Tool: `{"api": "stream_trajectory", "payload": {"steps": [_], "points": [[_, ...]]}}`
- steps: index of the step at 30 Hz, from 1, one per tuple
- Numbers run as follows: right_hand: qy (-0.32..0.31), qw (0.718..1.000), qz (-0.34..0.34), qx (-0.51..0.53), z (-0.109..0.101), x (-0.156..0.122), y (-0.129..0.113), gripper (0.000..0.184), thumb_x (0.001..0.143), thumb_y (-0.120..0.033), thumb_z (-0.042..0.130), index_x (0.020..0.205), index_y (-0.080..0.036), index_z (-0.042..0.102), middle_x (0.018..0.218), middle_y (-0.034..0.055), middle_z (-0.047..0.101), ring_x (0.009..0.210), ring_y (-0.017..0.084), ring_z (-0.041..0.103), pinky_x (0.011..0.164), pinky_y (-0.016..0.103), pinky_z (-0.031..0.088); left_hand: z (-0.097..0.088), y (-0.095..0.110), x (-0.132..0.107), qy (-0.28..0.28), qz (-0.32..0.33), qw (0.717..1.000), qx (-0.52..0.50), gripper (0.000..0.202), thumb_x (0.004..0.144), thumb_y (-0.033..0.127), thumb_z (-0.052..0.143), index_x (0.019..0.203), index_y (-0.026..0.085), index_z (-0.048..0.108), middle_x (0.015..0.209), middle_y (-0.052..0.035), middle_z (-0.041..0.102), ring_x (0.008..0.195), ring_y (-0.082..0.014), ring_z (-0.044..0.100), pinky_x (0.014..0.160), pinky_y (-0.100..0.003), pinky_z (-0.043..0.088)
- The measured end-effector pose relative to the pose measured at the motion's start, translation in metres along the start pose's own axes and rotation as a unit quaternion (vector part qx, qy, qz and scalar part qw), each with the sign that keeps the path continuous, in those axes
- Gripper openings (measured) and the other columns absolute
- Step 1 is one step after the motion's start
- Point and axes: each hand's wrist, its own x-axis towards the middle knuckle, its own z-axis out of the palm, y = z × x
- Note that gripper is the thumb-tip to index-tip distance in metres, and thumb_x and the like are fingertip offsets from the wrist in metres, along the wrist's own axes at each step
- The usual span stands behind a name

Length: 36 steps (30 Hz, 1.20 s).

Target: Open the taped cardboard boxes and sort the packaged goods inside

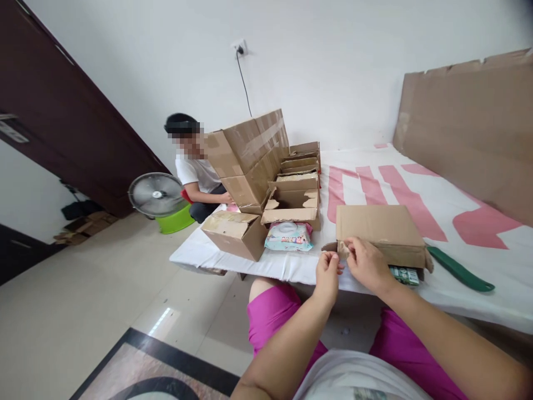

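Observation:
A flat cardboard box (377, 230) lies on the white and pink cloth-covered table (416, 194) right in front of me. Both my hands are at its near left corner. My left hand (327, 275) pinches something small at the corner flap, fingers closed. My right hand (366, 264) is closed on the box's torn corner flap (342, 248). A green printed packet (405, 275) pokes out from under the box's near right side.
A dark green tool (458, 269) lies right of the box. A wet-wipes pack (288, 236), a small brown box (235, 232) and several open cartons (266, 166) sit at the left end, where another person (195, 172) crouches. A fan (156, 194) stands on the floor. A cardboard sheet (470, 122) leans on the wall.

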Motion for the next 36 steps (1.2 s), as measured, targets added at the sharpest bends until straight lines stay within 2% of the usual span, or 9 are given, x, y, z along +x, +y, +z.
{"api": "stream_trajectory", "payload": {"steps": [3,7,10,12,17,22,26,30,36], "points": [[0.004,0.999,0.033,-0.015,0.002,0.001,0.000,0.024,0.082,-0.017,0.053,0.104,-0.015,0.059,0.078,0.0051,0.069,0.076,0.021,0.065,0.071,0.032,0.043,0.006,-0.004,0.009,-0.025,-0.063,0.997,-0.037,0.043,0.072,0.056,0.065,0.084,0.016,0.056,0.071,-0.0006,0.057,0.060,-0.0115,0.053,0.059,-0.024,0.040],[0.015,0.998,0.051,-0.035,0.003,0.002,0.000,0.012,0.085,-0.024,0.055,0.094,-0.018,0.060,0.072,0.0036,0.068,0.069,0.020,0.063,0.066,0.032,0.039,0.008,-0.005,0.014,0.018,-0.037,0.999,-0.006,0.032,0.074,0.046,0.068,0.080,0.016,0.058,0.076,-0.0011,0.059,0.069,-0.0122,0.056,0.061,-0.022,0.039],[0.021,0.998,0.038,-0.042,0.001,0.002,0.001,0.006,0.085,-0.021,0.054,0.084,-0.019,0.060,0.071,0.0044,0.068,0.067,0.020,0.061,0.065,0.032,0.038,0.010,-0.004,0.011,0.003,-0.030,0.999,-0.011,0.027,0.076,0.041,0.068,0.083,0.016,0.060,0.085,-0.0028,0.064,0.080,-0.0139,0.060,0.068,-0.023,0.043],[0.018,0.999,0.029,-0.036,-0.002,0.001,0.001,0.010,0.086,-0.019,0.053,0.081,-0.020,0.061,0.075,0.0045,0.068,0.072,0.020,0.061,0.068,0.032,0.038,0.012,-0.003,0.010,-0.012,-0.030,0.999,-0.010,0.027,0.077,0.042,0.068,0.084,0.017,0.062,0.081,-0.0017,0.064,0.073,-0.0122,0.058,0.064,-0.022,0.042],[0.027,0.999,-0.013,-0.012,-0.009,-0.002,0.002,0.015,0.087,-0.019,0.053,0.078,-0.021,0.064,0.083,0.0052,0.067,0.083,0.020,0.058,0.077,0.034,0.038,0.020,0.003,0.011,-0.042,-0.072,0.996,-0.014,0.041,0.071,0.054,0.071,0.064,0.015,0.058,0.055,0.0031,0.049,0.051,-0.0088,0.045,0.049,-0.021,0.035],[0.039,0.998,-0.040,0.039,-0.013,-0.009,0.003,0.014,0.084,-0.013,0.054,0.075,-0.021,0.064,0.088,0.0036,0.068,0.089,0.020,0.057,0.085,0.037,0.037,0.024,0.014,0.012,-0.063,-0.154,0.982,-0.085,0.042,0.066,0.052,0.074,0.078,0.014,0.059,0.063,0.0010,0.059,0.052,-0.0100,0.054,0.053,-0.024,0.047],[0.018,0.991,-0.106,0.081,-0.017,-0.018,0.003,0.019,0.083,-0.006,0.051,0.078,-0.020,0.064,0.090,0.0041,0.069,0.095,0.021,0.058,0.091,0.041,0.040,0.023,0.021,0.015,-0.041,-0.164,0.980,-0.104,0.033,0.069,0.042,0.073,0.074,0.014,0.057,0.059,0.0009,0.059,0.048,-0.0091,0.053,0.051,-0.024,0.049],[-0.001,0.975,-0.154,0.158,-0.028,-0.025,0.010,0.019,0.087,-0.009,0.050,0.081,-0.021,0.065,0.089,0.0050,0.070,0.095,0.020,0.061,0.088,0.039,0.048,0.024,0.021,0.015,-0.038,-0.182,0.978,-0.097,0.031,0.070,0.040,0.074,0.071,0.014,0.057,0.057,0.0002,0.059,0.045,-0.0099,0.054,0.050,-0.025,0.050],[-0.053,0.958,-0.154,0.236,-0.047,-0.038,0.021,0.018,0.090,-0.015,0.052,0.089,-0.023,0.068,0.095,0.0051,0.072,0.097,0.019,0.065,0.087,0.039,0.053,0.029,0.014,0.010,-0.041,-0.187,0.977,-0.094,0.029,0.068,0.038,0.074,0.068,0.014,0.058,0.056,-0.0006,0.060,0.045,-0.0099,0.054,0.045,-0.021,0.046]]}}
